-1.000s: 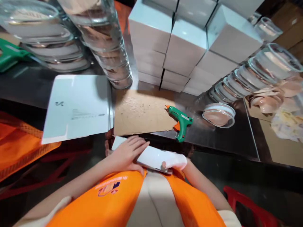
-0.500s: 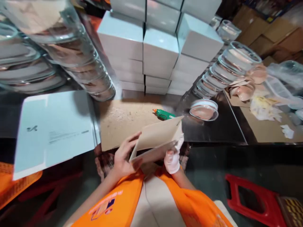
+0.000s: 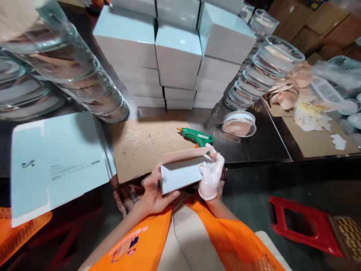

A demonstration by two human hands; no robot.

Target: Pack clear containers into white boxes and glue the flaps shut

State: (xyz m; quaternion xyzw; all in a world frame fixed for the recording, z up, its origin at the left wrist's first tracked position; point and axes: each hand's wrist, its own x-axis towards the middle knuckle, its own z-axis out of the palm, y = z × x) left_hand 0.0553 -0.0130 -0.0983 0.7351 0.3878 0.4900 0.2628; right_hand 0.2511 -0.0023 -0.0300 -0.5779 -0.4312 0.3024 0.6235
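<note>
Between my hands, over the table's front edge, is a small cardboard box (image 3: 182, 178). One pale bluish-white side faces up, and a tan flap stands along its far edge. My bare left hand (image 3: 156, 192) grips the box's left end, thumb along the near side. At the right end, my right hand (image 3: 210, 175), in a white glove with some fingertips bare, holds the box and its flap. Just beyond the box, a green glue gun (image 3: 197, 136) with an orange tip lies on a brown cardboard sheet (image 3: 141, 143).
White boxes (image 3: 177, 56) are stacked at the back. Stacks of clear round containers (image 3: 93, 82) rise on both sides, and one clear round container (image 3: 239, 124) sits at right. Flat light-blue printed cartons (image 3: 62, 162) overhang the left edge. A red stool (image 3: 304, 226) stands low at right.
The box has turned in my hands: its tan face showed before, and now the pale side faces up. My right hand has shifted slightly up. The glue gun is less covered.
</note>
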